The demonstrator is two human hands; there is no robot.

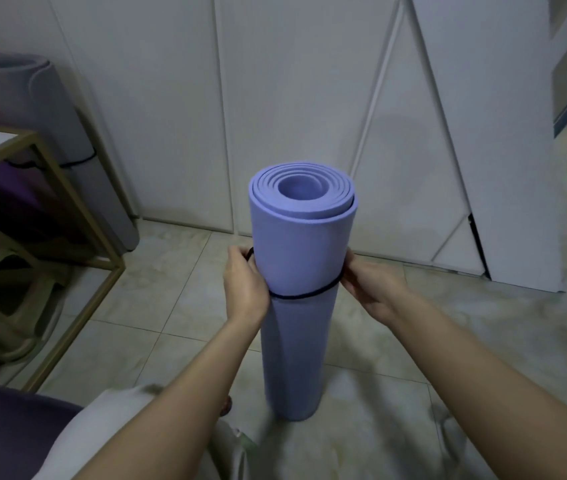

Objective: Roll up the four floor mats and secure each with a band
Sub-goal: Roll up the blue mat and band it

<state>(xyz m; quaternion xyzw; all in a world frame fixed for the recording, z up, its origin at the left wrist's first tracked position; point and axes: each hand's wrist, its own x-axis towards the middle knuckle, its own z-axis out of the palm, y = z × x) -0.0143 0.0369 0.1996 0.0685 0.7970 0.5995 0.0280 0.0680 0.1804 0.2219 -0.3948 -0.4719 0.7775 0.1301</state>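
A rolled lilac floor mat [301,258] stands upright on the tiled floor in the middle of the view. A thin black band [304,295] circles it about a third of the way down. My left hand [245,284] pinches the band at the mat's left side. My right hand [367,285] pinches the band at the right side. A grey rolled mat [50,109] with a black band around it leans against the wall at the far left, and a dark purple mat [8,188] shows behind the table frame there.
A gold-framed table [50,168] stands at the left with a pale stool [1,282] under it. White panelled cupboard doors [309,98] fill the back. A dark purple cushion [8,431] lies at the bottom left. Pale tiled floor [483,341] spreads to the right.
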